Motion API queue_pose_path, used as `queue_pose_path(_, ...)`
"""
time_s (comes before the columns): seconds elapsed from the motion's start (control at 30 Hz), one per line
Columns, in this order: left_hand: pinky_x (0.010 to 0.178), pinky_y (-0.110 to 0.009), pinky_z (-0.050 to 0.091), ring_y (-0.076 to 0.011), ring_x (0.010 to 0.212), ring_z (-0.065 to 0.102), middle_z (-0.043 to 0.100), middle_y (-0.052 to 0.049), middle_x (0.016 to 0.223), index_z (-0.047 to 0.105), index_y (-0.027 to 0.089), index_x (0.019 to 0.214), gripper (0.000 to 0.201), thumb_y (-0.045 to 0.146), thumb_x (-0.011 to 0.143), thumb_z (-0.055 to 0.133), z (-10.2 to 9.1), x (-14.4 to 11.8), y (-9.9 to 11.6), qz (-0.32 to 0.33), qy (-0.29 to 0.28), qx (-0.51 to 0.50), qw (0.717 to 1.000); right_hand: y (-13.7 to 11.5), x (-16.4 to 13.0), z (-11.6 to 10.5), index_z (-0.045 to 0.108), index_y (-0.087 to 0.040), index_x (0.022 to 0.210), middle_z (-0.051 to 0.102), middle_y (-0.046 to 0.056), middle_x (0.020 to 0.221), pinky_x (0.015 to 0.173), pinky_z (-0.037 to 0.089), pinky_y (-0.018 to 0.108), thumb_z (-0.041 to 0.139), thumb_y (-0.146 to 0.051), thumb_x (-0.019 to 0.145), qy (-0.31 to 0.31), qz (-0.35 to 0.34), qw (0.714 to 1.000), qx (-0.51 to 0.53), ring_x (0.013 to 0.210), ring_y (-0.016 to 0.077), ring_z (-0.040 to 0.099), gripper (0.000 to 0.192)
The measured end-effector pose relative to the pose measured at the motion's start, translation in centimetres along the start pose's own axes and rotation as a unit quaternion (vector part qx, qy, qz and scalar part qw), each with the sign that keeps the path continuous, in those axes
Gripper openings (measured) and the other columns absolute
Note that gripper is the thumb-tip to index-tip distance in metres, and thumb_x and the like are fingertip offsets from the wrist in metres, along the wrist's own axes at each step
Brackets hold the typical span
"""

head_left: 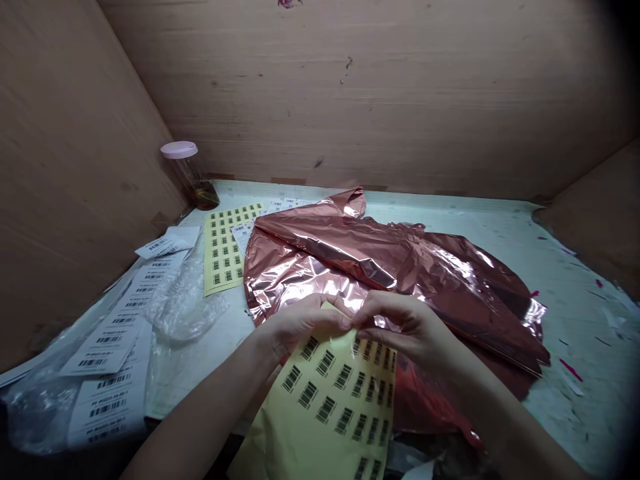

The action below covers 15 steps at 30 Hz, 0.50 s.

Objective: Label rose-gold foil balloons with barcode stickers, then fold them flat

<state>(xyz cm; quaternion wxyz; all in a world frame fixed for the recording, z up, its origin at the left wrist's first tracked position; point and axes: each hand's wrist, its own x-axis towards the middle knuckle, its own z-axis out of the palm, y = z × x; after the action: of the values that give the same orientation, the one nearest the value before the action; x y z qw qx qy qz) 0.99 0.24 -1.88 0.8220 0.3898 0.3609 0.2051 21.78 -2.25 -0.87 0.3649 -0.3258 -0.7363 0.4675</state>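
Both hands meet at the top edge of a yellow sheet of barcode stickers [320, 420], which hangs down towards me over the table's front edge. My left hand [305, 320] pinches the sheet's upper corner between thumb and fingers. With thumb and forefinger closed, my right hand [395, 323] grips the same edge right beside it; whether a single sticker is between its fingertips I cannot make out. Just behind the hands lies a crumpled heap of shiny rose-coloured foil [400, 253], spread across the middle of the table.
A second yellow barcode sheet [223, 247] lies left of the foil. White label strips [107, 340] and clear plastic wrap [183, 300] cover the left side. A jar with a pink lid [193, 177] leans in the back left corner. Brown board walls [375, 100] enclose the white tabletop [575, 300].
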Motion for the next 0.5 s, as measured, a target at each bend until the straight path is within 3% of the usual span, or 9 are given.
queue_pose_path(0.1,0.065,-0.021,0.041,-0.0084,0.064,0.053,0.061,0.001,0.069,0.066,0.014,0.072,0.021,0.018,0.059,0.082,0.54,0.14,0.22,-0.014,0.004,-0.026,1.0,0.03,0.0,-0.15,0.07,-0.021,0.087,0.062,0.001,0.086,0.072,0.048,0.025,0.07,-0.019,0.087,-0.003,-0.029,0.999,-0.044,0.079,0.0129,0.06,0.002)
queue_pose_path(0.27,0.075,-0.023,0.042,-0.0101,0.073,0.056,0.063,0.0,0.072,0.066,0.013,0.066,0.021,0.017,0.056,0.084,0.73,0.39,0.25,-0.024,0.0,-0.039,0.999,-0.06,-0.02,-0.52,0.064,-0.02,0.085,0.054,0.001,0.09,0.074,0.044,0.025,0.062,-0.013,0.09,-0.038,-0.066,0.994,-0.08,0.084,0.0127,0.055,0.009)
queue_pose_path(0.5,0.071,-0.022,0.044,-0.0102,0.07,0.057,0.063,0.001,0.071,0.066,0.013,0.067,0.018,0.014,0.057,0.082,0.46,0.43,0.12,-0.031,-0.02,-0.066,0.997,0.4,-0.14,-0.47,0.067,-0.023,0.094,0.051,0.002,0.093,0.076,0.046,0.026,0.066,-0.021,0.09,-0.022,-0.087,0.992,-0.092,0.087,0.0142,0.054,0.005)
